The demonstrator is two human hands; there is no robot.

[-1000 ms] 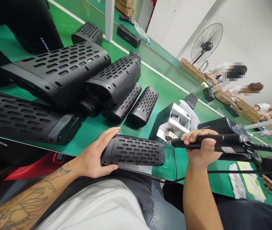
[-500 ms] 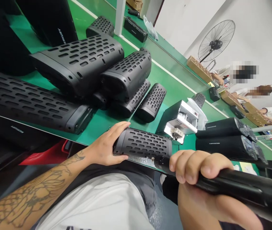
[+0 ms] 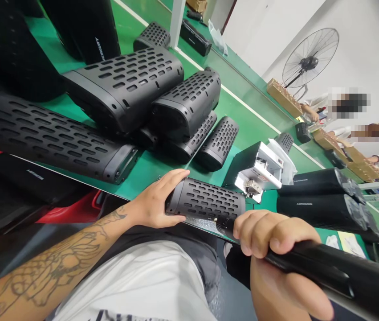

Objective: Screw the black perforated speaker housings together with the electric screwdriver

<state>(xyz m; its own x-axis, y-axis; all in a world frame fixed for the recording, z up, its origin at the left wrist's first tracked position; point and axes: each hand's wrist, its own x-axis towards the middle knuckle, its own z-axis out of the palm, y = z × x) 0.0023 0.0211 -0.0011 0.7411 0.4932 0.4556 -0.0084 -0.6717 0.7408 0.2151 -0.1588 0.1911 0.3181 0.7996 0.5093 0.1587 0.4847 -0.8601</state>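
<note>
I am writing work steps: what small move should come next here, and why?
Probably press the screwdriver tip squarely against the free end of the speaker. The left hand pins the speaker at the table edge, and the right hand holds the tip close beside that end.

A short white brand word runs down the side of the tall black box (image 3: 84, 29) at the far left, too blurred to spell out. A similar white word sits on the flat black box (image 3: 25, 178) at the near left. The upper black cylinder (image 3: 316, 183) and the lower black cylinder (image 3: 316, 209) at the right each carry one. None can be read. Dark print on the white shirt (image 3: 136, 285) is cut off at the near edge.
</note>
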